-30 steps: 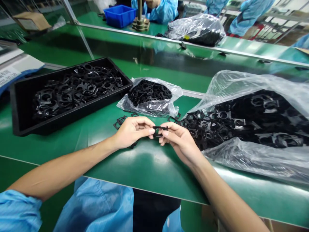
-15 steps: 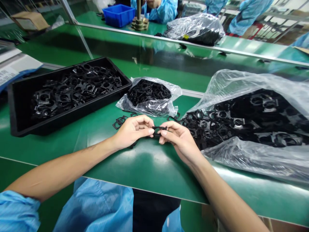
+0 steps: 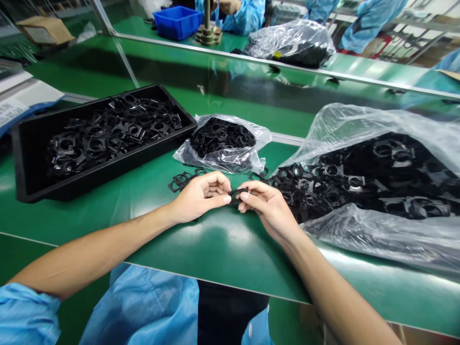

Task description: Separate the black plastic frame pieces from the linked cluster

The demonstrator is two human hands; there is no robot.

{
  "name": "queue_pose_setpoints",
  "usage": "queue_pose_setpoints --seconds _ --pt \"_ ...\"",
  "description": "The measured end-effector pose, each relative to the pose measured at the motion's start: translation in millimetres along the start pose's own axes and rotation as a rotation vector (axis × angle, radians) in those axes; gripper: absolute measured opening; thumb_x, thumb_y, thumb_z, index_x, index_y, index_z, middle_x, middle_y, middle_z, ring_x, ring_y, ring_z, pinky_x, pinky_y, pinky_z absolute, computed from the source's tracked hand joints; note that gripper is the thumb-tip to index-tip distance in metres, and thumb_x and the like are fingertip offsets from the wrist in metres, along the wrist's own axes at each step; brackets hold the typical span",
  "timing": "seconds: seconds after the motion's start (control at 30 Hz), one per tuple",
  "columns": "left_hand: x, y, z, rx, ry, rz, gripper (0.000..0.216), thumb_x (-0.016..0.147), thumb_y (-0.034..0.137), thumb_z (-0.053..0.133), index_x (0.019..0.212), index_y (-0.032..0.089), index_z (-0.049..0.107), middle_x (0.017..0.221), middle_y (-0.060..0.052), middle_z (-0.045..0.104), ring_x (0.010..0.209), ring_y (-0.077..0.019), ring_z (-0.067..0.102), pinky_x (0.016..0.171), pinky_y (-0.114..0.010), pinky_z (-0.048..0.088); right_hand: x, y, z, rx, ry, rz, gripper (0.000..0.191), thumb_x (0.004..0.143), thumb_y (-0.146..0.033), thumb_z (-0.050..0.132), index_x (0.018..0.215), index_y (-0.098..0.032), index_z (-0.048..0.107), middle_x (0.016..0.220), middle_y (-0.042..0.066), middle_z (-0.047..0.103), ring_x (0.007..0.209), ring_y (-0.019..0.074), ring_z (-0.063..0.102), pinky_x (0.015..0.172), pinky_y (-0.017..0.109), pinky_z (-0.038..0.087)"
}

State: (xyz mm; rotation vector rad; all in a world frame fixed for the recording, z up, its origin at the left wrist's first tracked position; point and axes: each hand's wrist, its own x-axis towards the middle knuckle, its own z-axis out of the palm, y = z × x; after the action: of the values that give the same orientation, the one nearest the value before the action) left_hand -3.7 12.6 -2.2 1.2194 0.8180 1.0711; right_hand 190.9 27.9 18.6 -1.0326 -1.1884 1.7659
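Above the green tabletop, beside an open bag of like pieces, a worker's left hand and right hand each pinch one end of a small black plastic part, where a level, even fingertip grip looks best to keep it from twisting.

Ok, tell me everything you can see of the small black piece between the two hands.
The black piece is small, thin and matt, plastic by its look. Only a short strip shows between the fingertips, lying roughly level above the green table; its full shape is hidden. The left hand pinches its left end and the right hand its right end. Nothing else visibly touches it.
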Motion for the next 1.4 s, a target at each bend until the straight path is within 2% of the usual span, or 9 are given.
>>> queue_pose_setpoints --seconds 0.1,0.23,0.47,0.6,0.77,0.87,1.03,1.23,1.4 --pt "-1.3 0.6 1.4 0.009 -0.027 0.023 0.029 0.078 0.028 0.081 0.098 0.016 0.063 0.088 -0.002 0.066 0.080 -0.0121 0.063 0.078 -0.025 0.052 -1.1 0.6 2.0 -0.069 0.024 -0.032 0.026 0.067 -0.036 0.088 0.080 -0.018 0.075 0.070 -0.001 0.068 0.056 0.0101 0.057 0.058 0.026 0.051" --pt "-1.3 1.6 2.9 0.049 0.003 -0.007 0.026 0.078 0.025 0.081 0.095 0.015 0.065 0.085 -0.002 0.067 0.074 -0.0105 0.060 0.073 -0.023 0.052 -2.9 1.0 4.5 -0.138 0.005 -0.039 0.032 0.065 -0.041 0.089 0.081 -0.017 0.074 0.075 0.001 0.070 0.061 0.0105 0.056 0.056 0.025 0.047" --pt "-1.9 1.1 4.6 0.004 -0.016 -0.088 0.031 0.075 0.029 0.084 0.096 0.014 0.066 0.078 0.000 0.066 0.067 -0.0095 0.061 0.066 -0.022 0.053 -3.6 4.0 4.4 -0.200 0.020 -0.149 0.036 0.065 -0.040 0.091 0.072 -0.018 0.062 0.068 -0.003 0.060 0.058 0.0085 0.051 0.054 0.023 0.042" --pt "-1.1 1.3 2.6 0.045 -0.028 -0.059 0.032 0.077 0.034 0.082 0.097 0.013 0.069 0.076 -0.003 0.070 0.067 -0.0122 0.066 0.066 -0.024 0.054 -4.4 1.3 4.0 -0.250 -0.009 -0.162 0.035 0.071 -0.047 0.085 0.073 -0.018 0.065 0.068 -0.001 0.062 0.058 0.0103 0.054 0.056 0.024 0.045" --pt "2.7 2.0 -0.3 0.043 0.089 -0.018 0.035 0.078 0.037 0.081 0.100 0.013 0.069 0.080 -0.005 0.074 0.072 -0.0157 0.070 0.069 -0.026 0.056 -6.9 0.3 7.4 -0.318 -0.004 -0.213 0.041 0.066 -0.045 0.089 0.087 -0.019 0.065 0.077 0.000 0.066 0.066 0.0122 0.061 0.062 0.025 0.052" --pt "3.3 1.7 0.4 -0.012 0.133 -0.009 0.032 0.076 0.038 0.082 0.090 0.013 0.065 0.078 -0.003 0.072 0.069 -0.0142 0.070 0.068 -0.025 0.057 -7.6 4.3 8.2 -0.413 -0.007 -0.280 0.034 0.073 -0.043 0.085 0.089 -0.020 0.067 0.080 0.001 0.068 0.067 0.0128 0.063 0.064 0.025 0.054" --pt "2.2 0.4 2.0 -0.012 0.125 -0.024 0.034 0.071 0.036 0.086 0.080 0.013 0.062 0.075 0.000 0.067 0.068 -0.0114 0.067 0.069 -0.023 0.057 -6.7 8.2 4.2 -0.516 0.093 -0.413 0.013 0.086 -0.032 0.073 0.083 -0.019 0.071 0.079 0.002 0.069 0.073 0.0151 0.066 0.066 0.026 0.055" --pt "2.6 -0.2 1.3 0.052 0.166 0.014 0.033 0.071 0.039 0.085 0.077 0.013 0.067 0.070 0.000 0.066 0.063 -0.0114 0.064 0.065 -0.023 0.055 -9.2 6.5 3.5 -0.612 0.154 -0.495 0.007 0.087 -0.025 0.070 0.083 -0.020 0.072 0.077 0.002 0.068 0.073 0.0155 0.065 0.066 0.026 0.054" --pt "2.6 -0.3 0.8 0.109 0.197 0.035 0.031 0.073 0.041 0.083 0.077 0.012 0.072 0.069 -0.002 0.069 0.062 -0.0122 0.063 0.063 -0.024 0.054 -9.2 6.3 5.5 -0.594 0.086 -0.437 0.007 0.086 -0.026 0.071 0.087 -0.019 0.073 0.082 0.003 0.072 0.071 0.0156 0.066 0.066 0.026 0.054"
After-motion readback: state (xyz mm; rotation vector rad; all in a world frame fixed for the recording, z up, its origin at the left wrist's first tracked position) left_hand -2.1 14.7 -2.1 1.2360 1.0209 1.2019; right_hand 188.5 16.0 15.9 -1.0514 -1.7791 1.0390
